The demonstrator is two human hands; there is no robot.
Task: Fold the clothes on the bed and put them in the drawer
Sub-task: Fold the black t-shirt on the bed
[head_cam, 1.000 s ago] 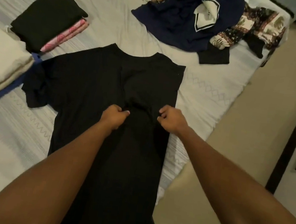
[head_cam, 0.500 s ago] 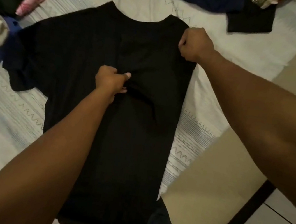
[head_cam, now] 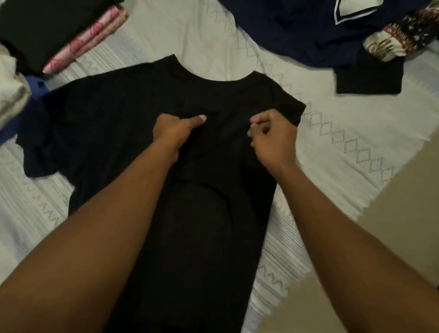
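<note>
- Head view: a black T-shirt (head_cam: pixel 123 125) lies flat on the bed (head_cam: pixel 176 21), collar at the far end, hem at the near edge.
- The left hand (head_cam: pixel 172 132) grips a bunch of cloth at the shirt's middle, fingers curled under, thumb laid on top.
- The right hand (head_cam: pixel 272 139) pinches the cloth just inside the right shoulder, fingers (head_cam: pixel 255 120) curled together.
- Folded clothes (head_cam: pixel 52 4) sit far left and a navy garment (head_cam: pixel 283 15) far right.
</note>
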